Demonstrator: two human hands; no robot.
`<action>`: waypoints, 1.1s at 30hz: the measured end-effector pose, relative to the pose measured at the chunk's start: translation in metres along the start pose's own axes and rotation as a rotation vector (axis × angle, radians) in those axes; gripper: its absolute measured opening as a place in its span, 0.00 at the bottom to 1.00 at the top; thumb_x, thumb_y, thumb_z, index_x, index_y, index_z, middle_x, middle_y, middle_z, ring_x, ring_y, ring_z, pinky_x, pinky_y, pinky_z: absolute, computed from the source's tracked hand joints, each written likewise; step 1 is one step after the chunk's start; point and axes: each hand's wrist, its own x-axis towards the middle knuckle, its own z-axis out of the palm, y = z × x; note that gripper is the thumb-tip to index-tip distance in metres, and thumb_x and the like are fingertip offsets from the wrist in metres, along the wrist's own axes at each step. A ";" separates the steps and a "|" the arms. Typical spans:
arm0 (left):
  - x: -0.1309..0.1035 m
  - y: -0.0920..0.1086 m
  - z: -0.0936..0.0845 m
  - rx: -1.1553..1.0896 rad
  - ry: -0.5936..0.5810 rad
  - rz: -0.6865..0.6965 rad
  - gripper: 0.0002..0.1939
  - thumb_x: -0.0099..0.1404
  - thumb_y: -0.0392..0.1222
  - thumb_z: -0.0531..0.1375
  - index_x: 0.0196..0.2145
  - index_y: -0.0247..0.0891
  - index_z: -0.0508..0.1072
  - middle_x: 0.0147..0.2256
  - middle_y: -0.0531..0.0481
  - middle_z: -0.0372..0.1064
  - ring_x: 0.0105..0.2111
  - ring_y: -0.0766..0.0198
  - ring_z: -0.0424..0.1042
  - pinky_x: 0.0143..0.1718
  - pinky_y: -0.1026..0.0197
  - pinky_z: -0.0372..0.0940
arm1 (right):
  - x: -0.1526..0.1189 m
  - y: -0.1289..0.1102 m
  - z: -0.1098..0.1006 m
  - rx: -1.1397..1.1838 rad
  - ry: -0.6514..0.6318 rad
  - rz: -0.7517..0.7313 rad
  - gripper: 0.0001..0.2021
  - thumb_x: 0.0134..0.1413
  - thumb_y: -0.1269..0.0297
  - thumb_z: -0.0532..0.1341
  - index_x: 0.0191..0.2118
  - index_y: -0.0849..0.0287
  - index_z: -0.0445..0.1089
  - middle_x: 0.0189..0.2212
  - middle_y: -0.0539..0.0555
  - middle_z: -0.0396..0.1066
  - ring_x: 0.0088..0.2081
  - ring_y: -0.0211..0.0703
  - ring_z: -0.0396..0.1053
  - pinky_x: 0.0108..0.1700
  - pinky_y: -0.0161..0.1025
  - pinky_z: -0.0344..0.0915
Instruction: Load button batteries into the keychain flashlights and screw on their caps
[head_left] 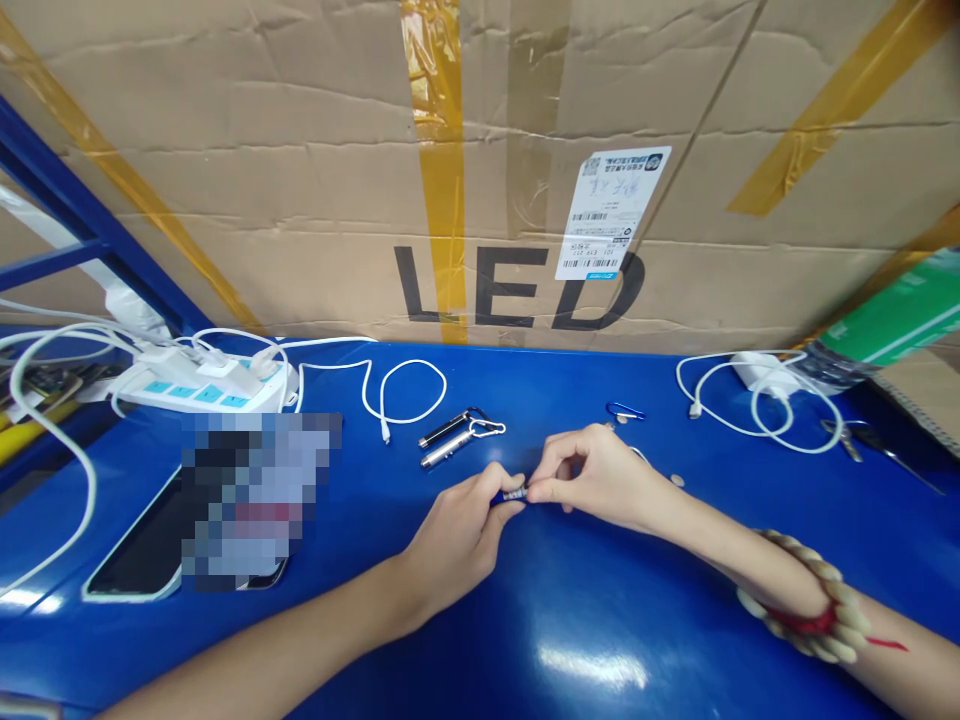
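Left hand (465,525), right hand (592,475) — both pinched on small cylindrical piece (514,494) — glossy blue tabletop (480,645) beneath

Left grip (459,527) and right grip (592,472) in facing pinches, close together, perhaps touching.

The left hand (457,535) and right hand (600,480) hide most of the small piece (515,494) between them. Around eight o'clock, pixelation (262,500) masks part of the dark phone (139,545). Between one and two, fine print on the label (611,215) is unreadably small; at three, a green-banded object (900,310) blurs off the edge.
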 end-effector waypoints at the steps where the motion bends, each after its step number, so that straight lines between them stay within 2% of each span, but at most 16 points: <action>1: 0.000 -0.001 0.000 0.002 0.018 0.021 0.04 0.66 0.35 0.49 0.32 0.38 0.59 0.33 0.50 0.68 0.36 0.65 0.70 0.36 0.66 0.63 | 0.000 0.001 0.001 0.071 -0.019 0.047 0.11 0.40 0.60 0.68 0.24 0.65 0.72 0.20 0.51 0.68 0.19 0.32 0.64 0.22 0.29 0.59; 4: 0.001 -0.003 0.001 0.026 0.070 0.077 0.05 0.66 0.34 0.50 0.32 0.37 0.62 0.31 0.51 0.68 0.36 0.65 0.70 0.37 0.66 0.63 | 0.000 0.002 0.004 0.191 -0.058 0.133 0.11 0.39 0.61 0.68 0.24 0.66 0.71 0.17 0.50 0.66 0.17 0.30 0.61 0.19 0.27 0.57; 11: -0.001 -0.007 0.003 0.073 0.168 0.173 0.06 0.64 0.32 0.51 0.32 0.36 0.66 0.32 0.51 0.70 0.33 0.67 0.69 0.36 0.66 0.63 | -0.001 -0.002 0.005 0.275 -0.100 0.238 0.15 0.37 0.58 0.68 0.22 0.67 0.68 0.13 0.47 0.60 0.15 0.27 0.56 0.15 0.24 0.52; 14: 0.000 -0.005 0.002 0.064 0.173 0.114 0.05 0.64 0.32 0.53 0.35 0.37 0.68 0.33 0.52 0.70 0.33 0.67 0.69 0.36 0.67 0.64 | 0.001 0.000 0.005 0.308 -0.127 0.259 0.18 0.38 0.55 0.68 0.21 0.66 0.64 0.13 0.46 0.59 0.14 0.26 0.56 0.14 0.23 0.51; 18: 0.003 -0.004 0.002 0.057 0.159 0.053 0.12 0.63 0.33 0.54 0.44 0.42 0.68 0.38 0.53 0.71 0.37 0.67 0.70 0.38 0.66 0.64 | 0.003 0.005 0.006 0.334 -0.158 0.243 0.19 0.40 0.53 0.66 0.22 0.65 0.61 0.15 0.46 0.61 0.15 0.27 0.58 0.14 0.23 0.52; 21: 0.004 -0.003 0.002 0.055 0.159 0.045 0.11 0.64 0.34 0.54 0.43 0.42 0.70 0.37 0.54 0.72 0.34 0.67 0.69 0.35 0.67 0.64 | 0.004 0.007 0.005 0.300 -0.176 0.207 0.20 0.43 0.51 0.64 0.23 0.64 0.60 0.17 0.47 0.62 0.17 0.29 0.60 0.16 0.24 0.54; 23: 0.004 -0.002 0.001 0.030 0.162 0.011 0.10 0.64 0.35 0.53 0.42 0.42 0.70 0.36 0.54 0.72 0.34 0.67 0.70 0.35 0.67 0.63 | 0.004 0.007 0.004 0.218 -0.157 0.143 0.20 0.46 0.49 0.62 0.24 0.64 0.60 0.18 0.48 0.63 0.18 0.30 0.62 0.18 0.26 0.56; 25: 0.004 0.000 0.000 -0.005 0.147 -0.040 0.10 0.65 0.36 0.53 0.42 0.41 0.70 0.36 0.54 0.71 0.35 0.67 0.70 0.36 0.67 0.63 | 0.003 0.006 0.001 0.005 -0.064 0.022 0.19 0.50 0.49 0.60 0.25 0.63 0.62 0.19 0.49 0.64 0.20 0.31 0.63 0.21 0.28 0.57; 28: 0.005 0.003 -0.002 -0.061 0.106 -0.098 0.11 0.66 0.36 0.51 0.44 0.40 0.68 0.35 0.54 0.71 0.35 0.68 0.70 0.37 0.67 0.61 | 0.002 0.003 -0.006 -0.483 0.087 -0.294 0.17 0.54 0.50 0.57 0.30 0.61 0.66 0.24 0.49 0.67 0.23 0.32 0.64 0.24 0.30 0.54; 31: 0.006 0.005 -0.004 -0.073 0.088 -0.112 0.10 0.67 0.37 0.49 0.42 0.39 0.68 0.32 0.54 0.69 0.32 0.69 0.68 0.36 0.67 0.60 | 0.001 0.002 -0.012 -0.841 0.108 -0.595 0.16 0.60 0.51 0.51 0.35 0.60 0.67 0.30 0.49 0.68 0.25 0.32 0.66 0.26 0.32 0.53; 33: 0.005 0.006 -0.005 -0.058 0.073 -0.108 0.10 0.67 0.38 0.48 0.39 0.38 0.68 0.30 0.54 0.68 0.30 0.69 0.67 0.34 0.67 0.58 | 0.000 0.002 -0.015 -0.986 0.112 -0.691 0.18 0.62 0.52 0.47 0.35 0.60 0.66 0.30 0.50 0.67 0.25 0.33 0.66 0.26 0.33 0.53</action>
